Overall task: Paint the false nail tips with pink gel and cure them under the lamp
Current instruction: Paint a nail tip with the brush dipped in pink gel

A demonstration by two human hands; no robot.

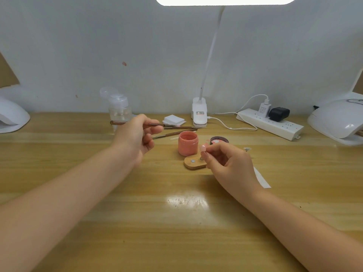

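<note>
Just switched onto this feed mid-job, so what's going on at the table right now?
A person is painting false nails with pink gel. The left hand holds a thin brush raised above the wooden table. The right hand pinches a small pink nail tip over a wooden holder. The open jar of pink gel stands just behind the holder, its lid lying beside it. A white curing lamp sits at the right edge of the table.
</note>
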